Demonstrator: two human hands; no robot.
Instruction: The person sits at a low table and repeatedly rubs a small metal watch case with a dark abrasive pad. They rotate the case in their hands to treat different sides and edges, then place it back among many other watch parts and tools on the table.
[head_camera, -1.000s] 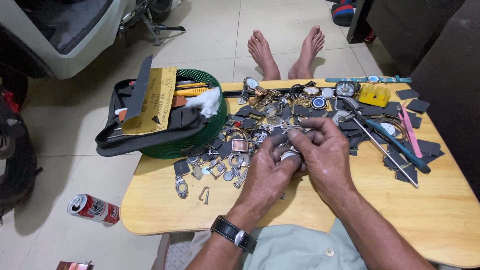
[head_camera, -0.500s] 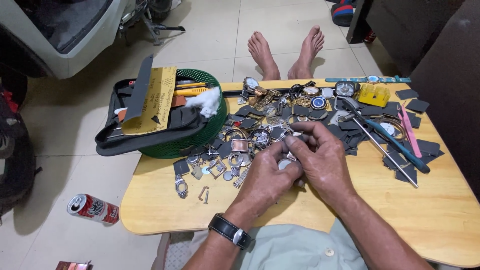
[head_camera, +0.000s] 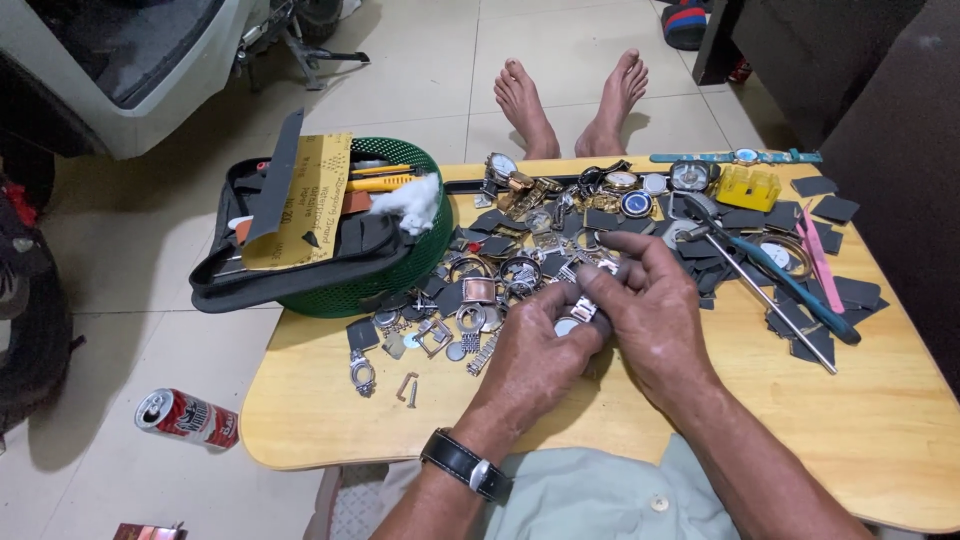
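Fingertips (head_camera: 592, 296) of both hands were pinched together on a small silver watch piece (head_camera: 581, 312), a round case with a short metal band link, held just above the low wooden table (head_camera: 880, 420) near its middle. The left hand (head_camera: 535, 350) gripped it from below and the right hand (head_camera: 650, 310) closed on it from above; its long axis ran roughly from lower left to upper right, though the fingers hid most of it.

From largest down: one wooden table bore everything. One green plastic basket (head_camera: 400, 275) sat at its left edge, with one black pouch (head_camera: 300, 270) draped over it and one sheet of yellow sandpaper (head_camera: 305, 200) on top, plus one white tuft of cloth (head_camera: 410, 205). One person's two bare feet (head_camera: 570, 100) rested on the tiled floor beyond the table. One red drink can (head_camera: 188, 418) lay on its side on the floor, left of the table. One pair of blue-handled pliers (head_camera: 790, 285) and one pink tweezer (head_camera: 820, 260) lay to the right of the hands, among dark leather scraps I could not count. One yellow plastic block (head_camera: 748, 187) sat at the far edge. One black wristwatch (head_camera: 465, 465) circled the left wrist. Watch heads and buckles (head_camera: 480, 290) lay heaped between basket and hands, too many to count.
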